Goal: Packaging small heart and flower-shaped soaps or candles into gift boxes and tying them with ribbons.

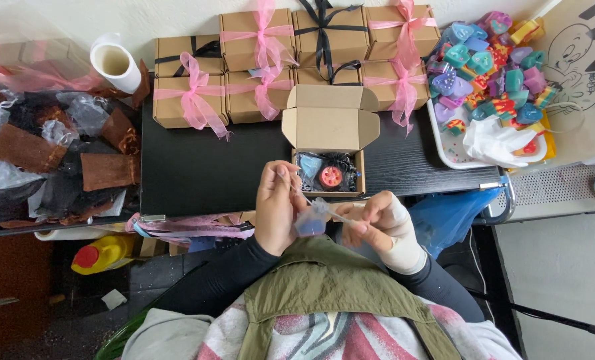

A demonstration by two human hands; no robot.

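Observation:
My left hand [277,207] holds a small sheer pouch [309,223] with a blue piece inside, close to my chest. My right hand [381,223], wearing a white glove, pinches the pouch's thin drawstring and pulls it to the right. Just beyond both hands an open brown cardboard box [329,127] sits on the black table [204,167], its lid flaps up. Inside the box lie a round red piece [331,177] and a blue piece in clear wrapping.
Closed brown boxes tied with pink and black ribbons [257,67] line the back. A white tray of colourful heart-shaped pieces [491,67] with a white glove stands right. Brown and sheer pouches [51,147] pile up left, beside a white roll [114,63]. A yellow bottle [104,253] lies below.

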